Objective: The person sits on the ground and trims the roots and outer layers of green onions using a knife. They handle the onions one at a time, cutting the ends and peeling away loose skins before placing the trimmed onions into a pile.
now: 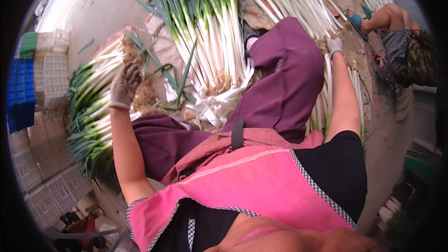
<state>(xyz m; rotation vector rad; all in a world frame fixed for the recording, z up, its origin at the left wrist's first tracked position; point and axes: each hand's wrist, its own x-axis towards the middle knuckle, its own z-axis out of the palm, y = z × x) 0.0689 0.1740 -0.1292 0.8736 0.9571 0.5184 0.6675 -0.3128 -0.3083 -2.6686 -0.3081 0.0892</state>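
My left hand [125,85], in a soiled pale work glove, is raised at the root ends of a pile of long green onions [101,112]. Its fingers are slightly curled, and I see nothing held in them. My right hand [335,44], also gloved, reaches past my right knee to the hairy roots of green onions [297,3] laid in a row. More white stalks [328,77] run beside that forearm. Whether its fingers grip a stalk is not visible. Between my legs lie stripped white peelings [210,106], below another row of green onions [210,38].
Plastic crates, white [54,73] and blue [21,94], are stacked at the left. A person's sandalled foot [357,22] is close to the right-hand onions. Sacking [159,31] lies under the onions. Loose green leaves [183,80] lie near the peelings.
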